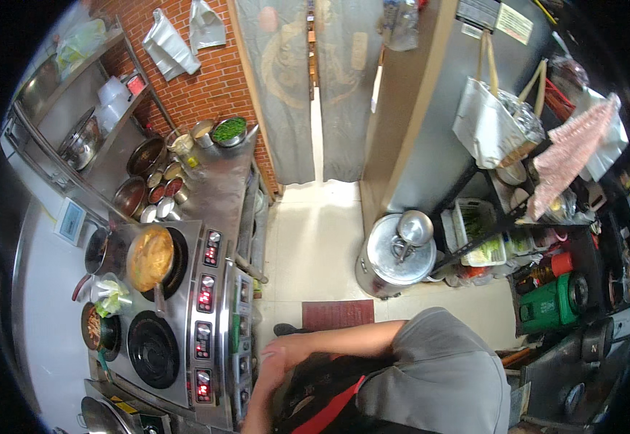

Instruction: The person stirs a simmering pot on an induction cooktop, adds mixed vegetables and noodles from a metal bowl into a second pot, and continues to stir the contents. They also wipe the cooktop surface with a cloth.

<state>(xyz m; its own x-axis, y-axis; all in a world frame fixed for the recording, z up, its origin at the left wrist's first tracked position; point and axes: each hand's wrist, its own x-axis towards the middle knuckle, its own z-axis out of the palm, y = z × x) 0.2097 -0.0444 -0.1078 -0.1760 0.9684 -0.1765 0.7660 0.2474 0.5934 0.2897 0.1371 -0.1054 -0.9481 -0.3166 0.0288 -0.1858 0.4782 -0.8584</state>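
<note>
My right hand [292, 348] and my left hand [272, 370] meet before my black apron, close to the front of a steel induction range [202, 304]. They touch and overlap; I see nothing held, and the fingers are blurred. On the range's far burner, a pan of orange-brown stew or soup [151, 255] points its handle towards me. The nearer black burner [153, 350] is bare. Behind the burners are a clear tub of lettuce [111, 297], a green-handled pan with browned strips [95, 328] and a dark pan [96, 250]. Red displays glow along the range's front.
Bowls and sauce pots [173, 187] crowd the steel counter [211, 190] beyond the range, with chopped greens [229, 130]. A lidded stockpot [380, 238] bearing a ladle [414, 228] stands on the floor at right. Grey curtains [277, 135] hang ahead; a green bin [545, 304] stands right.
</note>
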